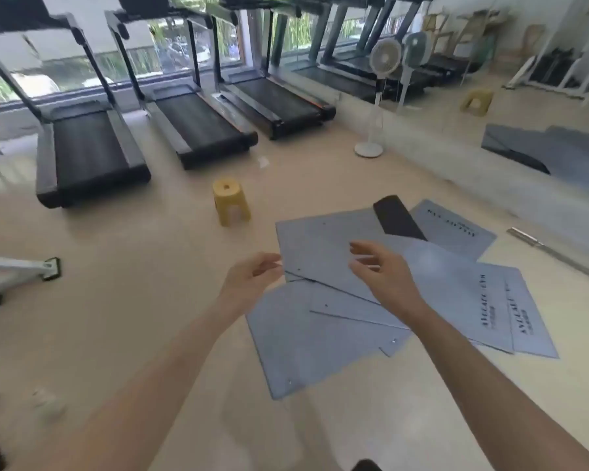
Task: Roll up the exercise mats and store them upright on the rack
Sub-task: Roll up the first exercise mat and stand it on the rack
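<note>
From the head view, the task looks to be at its very start: the exercise mats lie flat and fanned over one another on the floor, none rolled, and no rack can be made out for certain. Both arms reach out over the pile. The left hand hovers at the near-left corner of the topmost mat with its fingers loosely curled and nothing in them. The right hand is spread wide above the same sheet, also holding nothing. The next move, as I judge it, calls for taking one short edge of the top mat with both hands and curling it over tightly, so the roll does not drag the sheets beneath it. Counted: at least five grey-blue mats, possibly six, since the overlap hides some edges, plus one black mat poking out at the far side. Beyond stand three treadmills, one yellow stool and one white fan.
</note>
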`<state>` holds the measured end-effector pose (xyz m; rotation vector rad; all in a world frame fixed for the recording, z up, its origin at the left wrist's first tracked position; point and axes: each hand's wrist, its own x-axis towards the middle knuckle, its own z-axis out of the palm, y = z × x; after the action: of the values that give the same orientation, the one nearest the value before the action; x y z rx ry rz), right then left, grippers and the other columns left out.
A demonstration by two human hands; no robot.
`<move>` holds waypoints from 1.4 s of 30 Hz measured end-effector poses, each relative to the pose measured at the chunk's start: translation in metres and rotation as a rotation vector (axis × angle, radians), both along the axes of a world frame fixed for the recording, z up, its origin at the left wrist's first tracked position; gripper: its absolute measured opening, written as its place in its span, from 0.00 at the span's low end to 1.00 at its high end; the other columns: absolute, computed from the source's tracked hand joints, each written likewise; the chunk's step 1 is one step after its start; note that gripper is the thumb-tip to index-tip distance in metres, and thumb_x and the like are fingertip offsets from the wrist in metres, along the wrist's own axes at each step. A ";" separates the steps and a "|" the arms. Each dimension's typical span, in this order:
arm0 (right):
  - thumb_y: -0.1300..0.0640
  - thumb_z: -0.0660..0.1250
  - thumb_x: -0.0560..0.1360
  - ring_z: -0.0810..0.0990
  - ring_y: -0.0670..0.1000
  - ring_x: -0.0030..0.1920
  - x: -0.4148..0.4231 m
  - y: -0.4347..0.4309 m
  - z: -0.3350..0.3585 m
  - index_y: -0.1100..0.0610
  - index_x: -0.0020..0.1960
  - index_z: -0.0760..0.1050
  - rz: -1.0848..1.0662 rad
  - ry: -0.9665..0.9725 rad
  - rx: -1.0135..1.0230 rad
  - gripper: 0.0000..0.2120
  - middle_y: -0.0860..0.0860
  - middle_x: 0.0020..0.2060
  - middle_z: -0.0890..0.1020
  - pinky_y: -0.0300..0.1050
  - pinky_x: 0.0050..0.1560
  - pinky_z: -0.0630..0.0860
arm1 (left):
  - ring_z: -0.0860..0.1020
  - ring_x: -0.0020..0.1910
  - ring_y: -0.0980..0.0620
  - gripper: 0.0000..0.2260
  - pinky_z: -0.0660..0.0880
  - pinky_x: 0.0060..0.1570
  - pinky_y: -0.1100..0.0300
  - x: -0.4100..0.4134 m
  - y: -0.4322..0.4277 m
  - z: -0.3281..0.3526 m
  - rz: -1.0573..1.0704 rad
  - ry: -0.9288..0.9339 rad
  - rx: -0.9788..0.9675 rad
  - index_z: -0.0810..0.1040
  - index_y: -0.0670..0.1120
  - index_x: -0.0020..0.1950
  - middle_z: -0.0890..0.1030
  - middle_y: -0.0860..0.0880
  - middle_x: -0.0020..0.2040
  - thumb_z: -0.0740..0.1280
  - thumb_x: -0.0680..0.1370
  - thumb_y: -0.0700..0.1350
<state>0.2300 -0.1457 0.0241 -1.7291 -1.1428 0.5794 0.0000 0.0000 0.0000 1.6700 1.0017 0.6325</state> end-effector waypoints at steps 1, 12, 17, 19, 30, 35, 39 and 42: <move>0.57 0.70 0.79 0.80 0.39 0.55 -0.002 0.003 -0.020 0.52 0.67 0.78 -0.011 0.039 -0.048 0.16 0.45 0.58 0.82 0.29 0.50 0.75 | 0.83 0.58 0.49 0.09 0.75 0.50 0.72 0.002 0.002 -0.017 0.006 -0.007 -0.057 0.83 0.46 0.60 0.86 0.45 0.55 0.71 0.80 0.40; 0.59 0.72 0.77 0.83 0.46 0.50 0.042 0.071 -0.201 0.55 0.63 0.81 -0.052 0.257 -0.449 0.15 0.51 0.54 0.84 0.38 0.52 0.78 | 0.83 0.54 0.51 0.09 0.73 0.49 0.64 0.056 0.040 -0.153 0.112 0.185 -0.487 0.84 0.46 0.58 0.86 0.48 0.53 0.72 0.79 0.44; 0.55 0.72 0.76 0.82 0.51 0.53 0.066 0.142 -0.236 0.56 0.64 0.80 -0.017 0.271 -0.626 0.17 0.52 0.54 0.84 0.51 0.61 0.77 | 0.82 0.53 0.50 0.10 0.74 0.49 0.63 0.077 0.089 -0.169 0.174 0.270 -0.534 0.83 0.44 0.62 0.85 0.48 0.54 0.70 0.80 0.43; 0.55 0.72 0.76 0.82 0.52 0.54 0.068 0.173 -0.242 0.56 0.64 0.80 -0.004 0.287 -0.675 0.17 0.51 0.52 0.84 0.51 0.61 0.77 | 0.82 0.52 0.51 0.10 0.74 0.50 0.63 0.080 0.114 -0.174 0.180 0.293 -0.535 0.83 0.45 0.61 0.85 0.48 0.55 0.70 0.80 0.43; 0.58 0.70 0.77 0.80 0.48 0.48 0.059 0.436 -0.266 0.56 0.64 0.79 0.055 0.282 -0.769 0.15 0.52 0.53 0.82 0.38 0.44 0.74 | 0.83 0.57 0.50 0.08 0.76 0.54 0.68 0.059 0.356 -0.227 0.200 0.212 -0.561 0.84 0.47 0.58 0.85 0.46 0.55 0.70 0.80 0.41; 0.57 0.71 0.77 0.81 0.50 0.53 0.051 0.569 -0.253 0.54 0.63 0.79 0.018 0.280 -0.795 0.15 0.51 0.54 0.82 0.48 0.55 0.80 | 0.82 0.54 0.52 0.07 0.77 0.56 0.59 0.034 0.513 -0.223 0.065 0.295 -0.534 0.84 0.51 0.56 0.85 0.49 0.52 0.70 0.80 0.42; 0.57 0.71 0.78 0.80 0.44 0.50 0.055 0.669 -0.234 0.53 0.64 0.78 -0.017 0.287 -0.734 0.15 0.49 0.54 0.82 0.34 0.47 0.74 | 0.81 0.51 0.54 0.08 0.73 0.49 0.66 0.047 0.641 -0.211 -0.005 0.341 -0.497 0.84 0.48 0.58 0.85 0.49 0.52 0.70 0.80 0.42; 0.57 0.72 0.78 0.80 0.43 0.51 0.070 0.736 -0.236 0.52 0.64 0.79 -0.048 0.304 -0.710 0.15 0.47 0.55 0.82 0.36 0.52 0.74 | 0.81 0.51 0.56 0.08 0.74 0.51 0.63 0.075 0.726 -0.212 -0.018 0.348 -0.481 0.84 0.50 0.58 0.85 0.50 0.51 0.70 0.80 0.43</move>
<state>0.3004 0.5899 -0.2116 -2.1424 -0.7114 1.2803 0.0754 0.7261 -0.2115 1.3756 1.2668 0.0676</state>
